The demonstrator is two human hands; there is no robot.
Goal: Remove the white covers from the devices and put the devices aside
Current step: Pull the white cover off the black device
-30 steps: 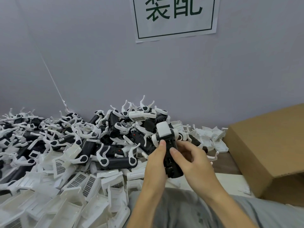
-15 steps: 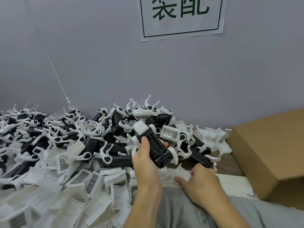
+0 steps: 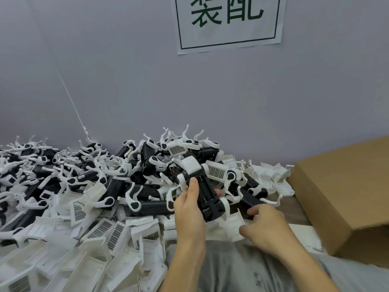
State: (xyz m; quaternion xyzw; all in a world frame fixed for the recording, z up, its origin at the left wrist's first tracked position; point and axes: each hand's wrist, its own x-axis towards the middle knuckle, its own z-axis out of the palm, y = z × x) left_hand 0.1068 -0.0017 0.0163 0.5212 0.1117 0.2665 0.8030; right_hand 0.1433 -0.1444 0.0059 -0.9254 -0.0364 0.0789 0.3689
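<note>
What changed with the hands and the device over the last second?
The right hand let go of the black device and dropped to a white cover at the table edge. The left hand alone now grips the device. The pile of devices and the cardboard box stayed put.

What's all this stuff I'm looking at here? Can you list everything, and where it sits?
Held device: one, black with white ends, in the left hand, above the pile.
Pile of devices: many, too many to count, black with white arms, along the wall at left and centre.
Loose white covers: many, white, some with grille patches, heaped in front at left.
White cover: one, at the right hand's fingers.
Cardboard box: one, brown, right.
Paper sign: one, white with green characters, on the grey wall.
Left hand: grips the held device.
Right hand: fingers curled on the white cover.
</note>
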